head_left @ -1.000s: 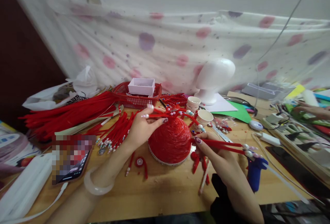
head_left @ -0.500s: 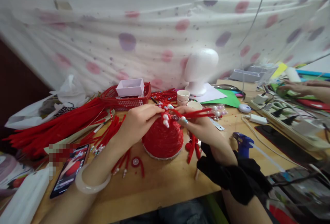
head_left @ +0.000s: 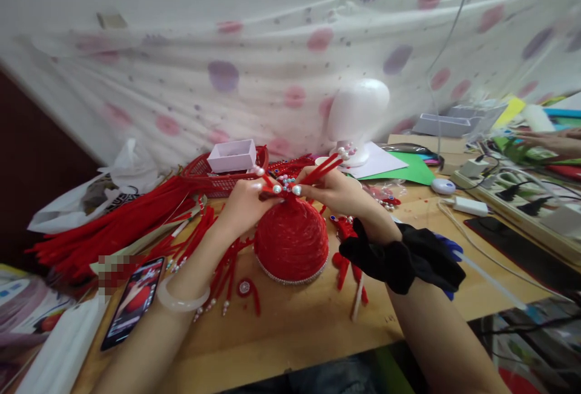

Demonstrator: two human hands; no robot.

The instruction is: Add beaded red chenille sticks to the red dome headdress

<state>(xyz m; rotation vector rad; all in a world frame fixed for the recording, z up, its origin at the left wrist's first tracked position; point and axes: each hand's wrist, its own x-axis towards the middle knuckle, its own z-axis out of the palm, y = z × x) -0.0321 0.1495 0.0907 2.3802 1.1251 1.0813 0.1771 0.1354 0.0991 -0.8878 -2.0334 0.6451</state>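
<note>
Red: one dome (head_left: 291,246), rim edged in small pale beads, standing on the wooden table (head_left: 281,351) between your forearms. At its peak: one bead cluster (head_left: 287,183), both your hands just beside it.

Your left hand (head_left: 247,201): thumb and fingers pinched together on a red strip (head_left: 269,178) with pearly end beads; the exact contact is partly hidden. Bangle (head_left: 184,301), pale, on that wrist.

Your right hand (head_left: 330,190): thumb and fingers closed round paired stems (head_left: 325,166), red, their pearls (head_left: 346,152) angled up and away from you. Scrunchie (head_left: 399,259), black, on that wrist.

Right of the dome: more red pieces (head_left: 345,270). Behind: foam head (head_left: 358,112), white.
</note>
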